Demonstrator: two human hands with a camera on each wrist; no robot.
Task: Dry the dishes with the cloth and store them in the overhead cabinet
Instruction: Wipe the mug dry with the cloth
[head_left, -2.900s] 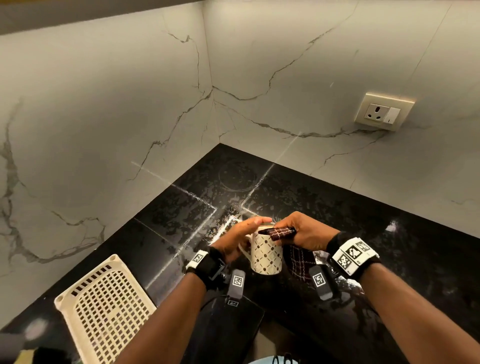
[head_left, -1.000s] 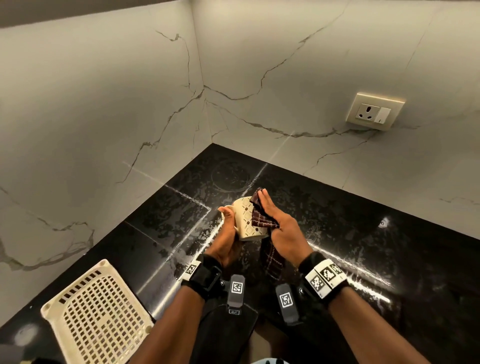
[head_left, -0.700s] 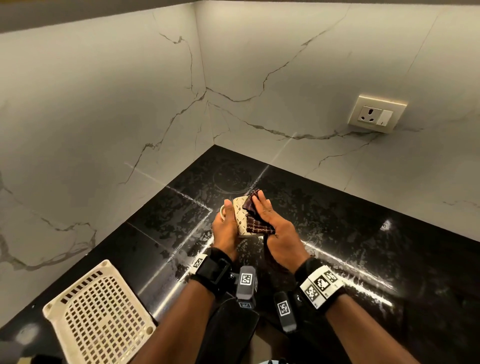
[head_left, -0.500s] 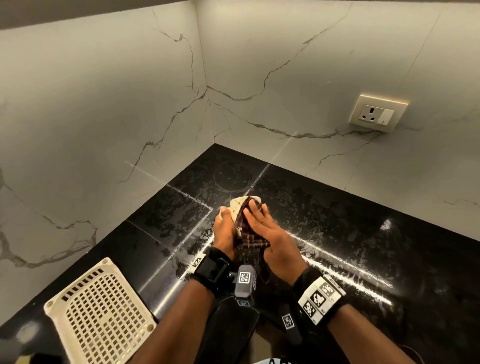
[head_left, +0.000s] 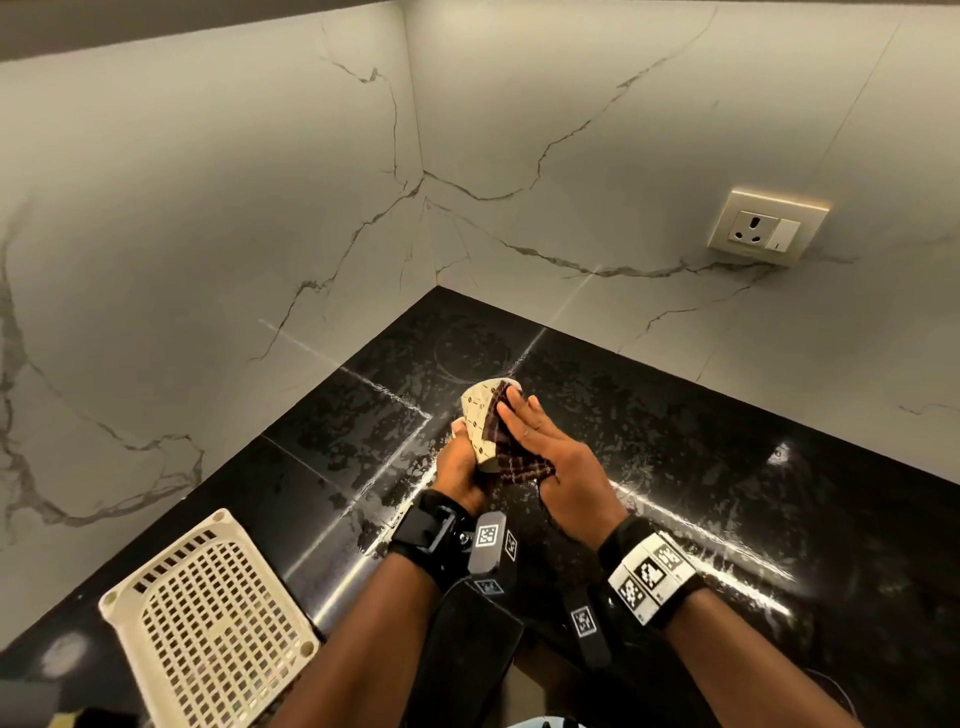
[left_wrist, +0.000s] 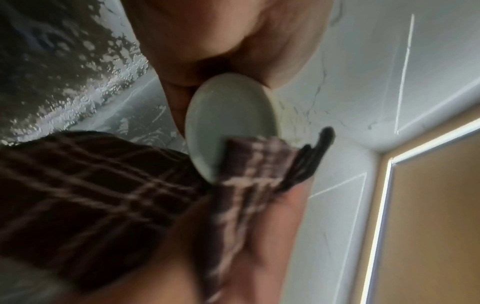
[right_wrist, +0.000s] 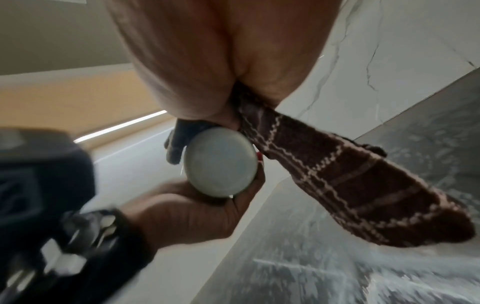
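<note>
A cream mug (head_left: 477, 415) with a small dark pattern is held tilted above the black countertop (head_left: 675, 441), its mouth pointing away from me. My left hand (head_left: 460, 467) grips it from the left and below. My right hand (head_left: 550, 457) lies over its right side with fingers stretched, holding the brown checked cloth (head_left: 511, 460) against the mug. In the left wrist view the mug's round base (left_wrist: 231, 121) shows with the cloth (left_wrist: 91, 174) wrapped beside it. From the right wrist, the mug base (right_wrist: 221, 162) sits in my left hand (right_wrist: 192, 209) and the cloth (right_wrist: 350, 185) hangs from my palm.
A cream plastic lattice basket (head_left: 208, 634) stands at the counter's front left. White marble walls meet in a corner behind the hands, and a wall socket (head_left: 763, 228) is at the right. The tan cabinet underside (left_wrist: 428, 205) shows overhead.
The mug went from upright to tilted on its side. In the last second my right hand has slid the cloth along the mug's side, while the left hand kept its hold.
</note>
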